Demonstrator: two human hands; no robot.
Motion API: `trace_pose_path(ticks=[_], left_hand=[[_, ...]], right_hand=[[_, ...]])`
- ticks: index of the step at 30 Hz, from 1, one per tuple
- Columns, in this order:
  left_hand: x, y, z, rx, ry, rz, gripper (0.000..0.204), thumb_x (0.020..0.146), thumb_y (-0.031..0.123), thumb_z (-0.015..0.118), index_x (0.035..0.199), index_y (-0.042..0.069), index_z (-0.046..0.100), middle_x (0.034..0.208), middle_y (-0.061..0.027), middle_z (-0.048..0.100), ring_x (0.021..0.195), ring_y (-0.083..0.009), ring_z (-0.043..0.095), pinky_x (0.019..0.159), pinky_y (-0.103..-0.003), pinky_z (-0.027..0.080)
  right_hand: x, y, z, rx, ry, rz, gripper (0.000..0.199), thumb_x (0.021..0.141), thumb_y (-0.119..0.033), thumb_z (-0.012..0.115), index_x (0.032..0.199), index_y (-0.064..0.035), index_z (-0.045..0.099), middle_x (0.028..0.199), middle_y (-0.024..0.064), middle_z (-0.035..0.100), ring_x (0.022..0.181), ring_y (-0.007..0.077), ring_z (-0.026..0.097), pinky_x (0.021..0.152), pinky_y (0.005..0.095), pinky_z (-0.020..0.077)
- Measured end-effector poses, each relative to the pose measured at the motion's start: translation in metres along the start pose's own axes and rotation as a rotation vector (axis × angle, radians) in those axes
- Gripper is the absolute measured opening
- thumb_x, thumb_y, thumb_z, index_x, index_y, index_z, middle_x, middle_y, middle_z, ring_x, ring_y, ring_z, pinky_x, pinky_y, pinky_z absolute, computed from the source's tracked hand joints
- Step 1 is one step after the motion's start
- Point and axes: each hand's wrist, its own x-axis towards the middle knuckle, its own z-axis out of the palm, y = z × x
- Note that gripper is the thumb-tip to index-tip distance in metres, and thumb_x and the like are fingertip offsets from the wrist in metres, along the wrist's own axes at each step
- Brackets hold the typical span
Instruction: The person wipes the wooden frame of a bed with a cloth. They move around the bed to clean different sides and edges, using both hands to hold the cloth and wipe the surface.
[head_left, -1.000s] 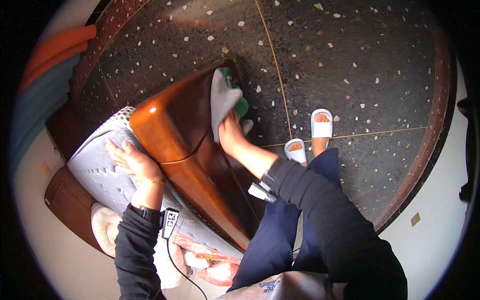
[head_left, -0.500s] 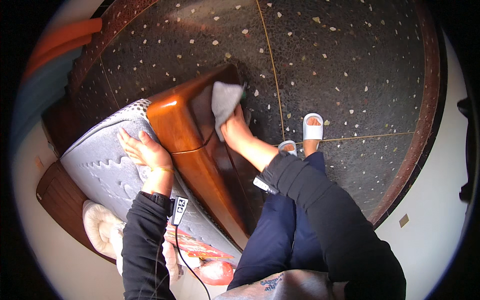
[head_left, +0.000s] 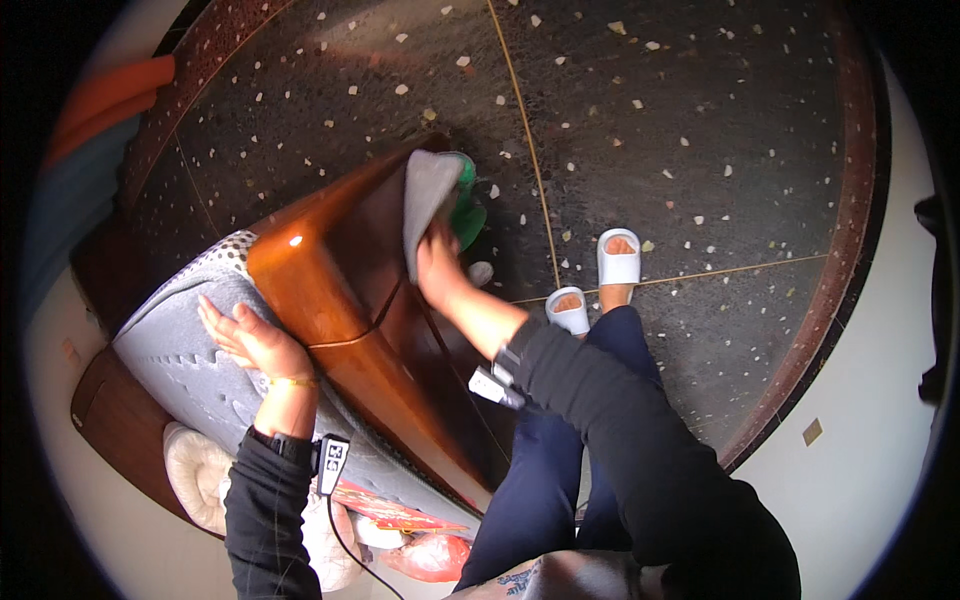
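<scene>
My right hand [head_left: 437, 262] is closed on a grey cloth [head_left: 428, 190], which lies against the dark outer side of a glossy brown wooden bed frame [head_left: 318, 292], near its far corner. Part of that hand is smeared by motion. A green object [head_left: 466, 212], partly hidden by the cloth, shows beside the frame; I cannot make out what it is. Over the grey mattress [head_left: 215, 300], my left hand [head_left: 255, 340] is open with its fingers stretched out. Whether it presses on the mattress or hovers just above is hard to tell.
White slippers [head_left: 619, 262] are on my feet on the dark speckled floor [head_left: 700, 180]. A rolled cream quilt [head_left: 192, 480] and a red plastic bag [head_left: 432, 556] lie by the bed's near end. Orange and blue fabric [head_left: 110, 110] hangs at far left. A cable [head_left: 345, 540] trails from my left wrist.
The whole view has shifted a little. My right hand has moved with the cloth along the frame's side, and more of the green object shows. The left hand stays at the mattress, fingers spread.
</scene>
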Motion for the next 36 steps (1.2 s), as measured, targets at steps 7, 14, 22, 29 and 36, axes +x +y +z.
trace_pose_path(ticks=[7, 14, 22, 29, 36], left_hand=[[-0.002, 0.003, -0.003, -0.163, -0.051, -0.069, 0.067, 0.094, 0.054, 0.029, 0.143, 0.007, 0.028, 0.148, -0.0146, 0.026, 0.138, -0.0292, 0.02, 0.112, -0.045, 0.008], [-0.001, 0.006, -0.004, -0.044, -0.025, -0.097, 0.069, 0.091, 0.055, 0.034, 0.143, 0.009, 0.028, 0.147, -0.0147, 0.028, 0.137, -0.0324, 0.021, 0.111, -0.048, 0.007], [-0.001, -0.002, 0.006, 0.089, 0.057, 0.022, 0.063, 0.092, 0.047, 0.039, 0.141, 0.008, 0.03, 0.143, -0.0175, 0.034, 0.131, -0.0345, 0.031, 0.107, -0.048, 0.021], [-0.002, 0.004, 0.005, 0.084, 0.053, 0.001, 0.07, 0.09, 0.056, 0.037, 0.142, 0.009, 0.029, 0.144, -0.0176, 0.031, 0.132, -0.0352, 0.029, 0.106, -0.05, 0.019], [-0.002, 0.007, 0.005, 0.092, 0.044, -0.035, 0.07, 0.09, 0.056, 0.036, 0.142, 0.009, 0.029, 0.143, -0.0187, 0.031, 0.133, -0.0356, 0.027, 0.106, -0.051, 0.018]], right_hand=[[0.091, 0.099, -0.007, 0.108, -0.21, 0.458, 0.061, 0.096, -0.046, 0.025, 0.145, -0.0096, 0.02, 0.148, 0.0193, 0.024, 0.135, 0.0371, 0.024, 0.109, 0.041, 0.0226], [-0.069, 0.172, -0.005, 0.139, -0.2, 0.704, 0.062, 0.096, -0.045, 0.025, 0.146, -0.0086, 0.018, 0.151, 0.0167, 0.016, 0.138, 0.0335, 0.016, 0.112, 0.0398, 0.0153], [-0.111, 0.074, 0.006, 0.007, -0.133, 0.391, 0.062, 0.094, -0.036, 0.032, 0.144, -0.0021, 0.019, 0.151, 0.0198, 0.012, 0.14, 0.0349, 0.011, 0.114, 0.0411, 0.0091], [-0.068, -0.073, -0.015, -0.047, 0.012, -0.228, 0.053, 0.094, -0.023, 0.037, 0.141, -0.0016, 0.025, 0.145, 0.0253, 0.023, 0.131, 0.0423, 0.024, 0.109, 0.0473, 0.02], [-0.105, -0.118, -0.032, -0.215, -0.193, -0.38, 0.04, 0.088, -0.024, 0.053, 0.116, 0.0045, 0.048, 0.115, 0.0295, 0.051, 0.11, 0.0452, 0.046, 0.1, 0.0485, 0.0308]])
